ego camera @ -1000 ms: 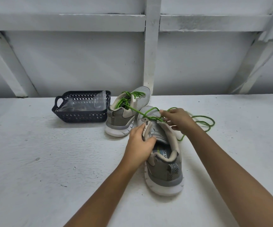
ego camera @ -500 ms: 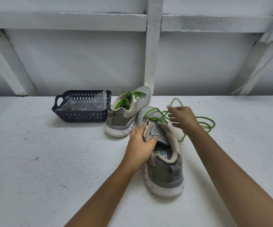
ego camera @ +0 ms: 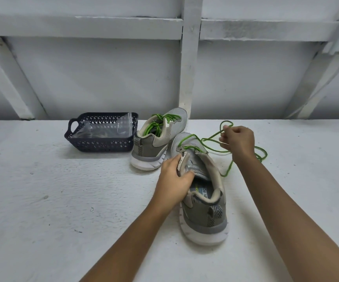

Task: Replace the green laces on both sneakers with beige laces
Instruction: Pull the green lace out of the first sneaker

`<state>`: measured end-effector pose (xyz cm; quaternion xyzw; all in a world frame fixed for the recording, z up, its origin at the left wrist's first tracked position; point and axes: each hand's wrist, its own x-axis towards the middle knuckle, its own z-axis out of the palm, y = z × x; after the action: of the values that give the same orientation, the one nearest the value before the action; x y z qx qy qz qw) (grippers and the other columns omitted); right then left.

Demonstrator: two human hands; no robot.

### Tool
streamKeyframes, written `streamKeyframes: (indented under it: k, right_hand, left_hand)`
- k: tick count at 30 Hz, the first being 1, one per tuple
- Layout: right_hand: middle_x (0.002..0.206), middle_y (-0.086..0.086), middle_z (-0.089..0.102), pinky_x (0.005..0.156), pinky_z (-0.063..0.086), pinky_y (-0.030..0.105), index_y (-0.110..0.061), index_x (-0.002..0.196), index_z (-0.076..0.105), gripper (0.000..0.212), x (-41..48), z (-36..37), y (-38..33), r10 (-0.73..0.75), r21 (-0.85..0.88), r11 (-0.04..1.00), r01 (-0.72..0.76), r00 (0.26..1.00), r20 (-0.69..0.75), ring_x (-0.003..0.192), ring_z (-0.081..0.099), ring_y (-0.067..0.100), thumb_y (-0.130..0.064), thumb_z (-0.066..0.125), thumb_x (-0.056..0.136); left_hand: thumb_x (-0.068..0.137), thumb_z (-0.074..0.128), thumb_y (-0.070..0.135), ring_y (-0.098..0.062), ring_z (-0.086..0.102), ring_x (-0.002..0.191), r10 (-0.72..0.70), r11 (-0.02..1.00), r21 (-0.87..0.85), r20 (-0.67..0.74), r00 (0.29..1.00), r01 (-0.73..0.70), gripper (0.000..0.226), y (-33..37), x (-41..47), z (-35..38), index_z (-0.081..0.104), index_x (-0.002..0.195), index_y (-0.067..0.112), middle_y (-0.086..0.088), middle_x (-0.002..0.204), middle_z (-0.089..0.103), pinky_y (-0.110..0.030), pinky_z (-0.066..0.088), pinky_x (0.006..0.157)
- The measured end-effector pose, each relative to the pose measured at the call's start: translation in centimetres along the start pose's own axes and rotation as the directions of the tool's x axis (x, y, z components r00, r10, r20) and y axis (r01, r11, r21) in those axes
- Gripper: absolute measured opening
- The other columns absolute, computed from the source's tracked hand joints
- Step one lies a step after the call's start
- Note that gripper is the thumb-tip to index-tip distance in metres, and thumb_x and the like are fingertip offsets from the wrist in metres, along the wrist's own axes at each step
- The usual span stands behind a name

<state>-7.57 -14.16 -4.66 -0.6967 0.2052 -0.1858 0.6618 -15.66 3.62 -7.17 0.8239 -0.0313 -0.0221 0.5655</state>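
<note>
Two grey sneakers stand on a white surface. The near sneaker [ego camera: 203, 202] points away from me, and my left hand [ego camera: 173, 180] grips its left eyelet flap. Its green lace [ego camera: 211, 139] stays threaded only near the toe; the loose length trails right in loops. My right hand [ego camera: 237, 140] pinches that lace, raised to the right of the toe. The far sneaker [ego camera: 156, 139] is fully laced in green. A clear plastic bag [ego camera: 103, 129] lies in a dark basket [ego camera: 101, 144]; what it holds is hard to make out.
The basket stands left of the far sneaker. A white wall with a vertical post [ego camera: 189, 68] and slanted braces rises right behind the shoes. The white surface [ego camera: 52, 200] extends left and toward me.
My right hand has pulled the green lace up and to the right, away from the near sneaker's eyelets. The left hand has kept its grip on the flap.
</note>
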Motion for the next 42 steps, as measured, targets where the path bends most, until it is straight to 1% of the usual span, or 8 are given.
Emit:
streamKeyframes:
  k: [9,12,17,22,29,37,40,42]
  right_hand:
    - [0.071,0.008,0.063,0.064,0.048,0.033,-0.001,0.083,0.064,0.040,-6.6,-0.8,-0.5,-0.075,-0.289,0.944,0.161,0.955,0.286,0.066,0.059,0.019,-0.036,0.051,0.095]
    - [0.085,-0.001,0.068,0.074,0.046,0.028,-0.013,0.090,0.068,0.034,-9.1,-1.5,-0.9,-0.122,-0.307,0.921,0.240,0.925,0.359,0.081,0.061,0.009,-0.043,0.053,0.092]
    - [0.116,-0.006,0.058,0.090,0.043,0.022,-0.018,0.125,0.058,0.039,-10.4,-1.4,-0.3,-0.117,-0.353,0.892,0.283,0.897,0.426,0.104,0.055,0.007,-0.022,0.065,0.087]
    - [0.125,0.002,0.057,0.096,0.038,0.023,-0.012,0.132,0.053,0.046,-10.2,-1.2,0.2,-0.072,-0.355,0.907,0.227,0.913,0.401,0.112,0.052,0.012,-0.003,0.056,0.087]
    - [0.100,0.008,0.068,0.079,0.048,0.031,-0.017,0.112,0.067,0.037,-10.3,-0.8,0.6,0.003,-0.298,0.947,0.118,0.926,0.378,0.094,0.061,0.024,-0.008,0.054,0.078]
    - [0.083,0.000,0.061,0.060,0.038,0.023,-0.014,0.113,0.066,0.034,-10.2,-0.7,0.9,0.025,-0.352,0.930,0.106,0.937,0.349,0.075,0.053,0.015,-0.005,0.050,0.084]
    - [0.075,-0.004,0.058,0.058,0.037,0.023,-0.017,0.105,0.067,0.030,-10.2,-0.7,0.9,0.019,-0.346,0.932,0.110,0.937,0.350,0.071,0.051,0.014,-0.005,0.050,0.084]
    - [0.073,-0.005,0.057,0.058,0.038,0.024,-0.018,0.103,0.067,0.029,-10.2,-0.7,0.9,0.022,-0.343,0.933,0.107,0.936,0.352,0.070,0.051,0.014,-0.005,0.050,0.084]
  left_hand:
    - [0.090,0.055,0.047,-0.013,0.043,0.129,0.055,0.941,0.322,0.163,0.985,-0.106,0.059,1.3,1.4,-2.3,0.045,0.139,0.017,-0.001,0.141,0.046,-0.018,0.029,0.096]
    - [0.090,0.045,0.056,-0.012,0.057,0.105,0.118,0.895,0.419,0.104,0.988,-0.151,0.054,3.0,3.0,-4.5,0.060,0.123,0.017,0.004,0.115,0.064,-0.024,0.041,0.085]
    - [0.094,0.047,0.025,-0.024,0.056,0.102,0.441,0.595,0.725,0.065,0.895,-0.346,0.024,5.1,6.9,-5.9,0.067,0.102,0.013,-0.004,0.102,0.065,-0.032,0.040,0.079]
    - [0.094,0.044,0.027,-0.025,0.049,0.113,0.272,0.281,0.866,0.342,0.899,-0.414,0.029,4.5,9.4,-4.3,0.070,0.105,0.021,-0.003,0.111,0.058,-0.049,0.027,0.098]
    - [0.095,0.043,0.025,-0.026,0.047,0.114,0.298,0.268,0.885,0.299,0.906,-0.380,0.025,3.4,9.9,-3.2,0.064,0.105,0.015,-0.004,0.113,0.057,-0.053,0.027,0.101]
    - [0.091,0.043,0.017,-0.031,0.048,0.110,0.455,0.376,0.921,-0.093,0.886,-0.096,0.026,4.6,10.6,-6.9,0.055,0.113,0.007,-0.012,0.117,0.053,-0.049,0.030,0.098]
    - [0.086,0.051,0.015,-0.033,0.045,0.113,0.569,0.297,0.917,0.053,0.821,-0.265,0.038,3.7,9.9,-6.6,0.052,0.124,0.015,-0.011,0.124,0.048,-0.046,0.032,0.093]
    - [0.090,0.047,0.019,-0.029,0.039,0.124,0.510,0.123,0.901,0.303,0.805,-0.417,0.034,3.2,9.2,-5.8,0.054,0.124,0.022,-0.005,0.130,0.046,-0.054,0.023,0.103]
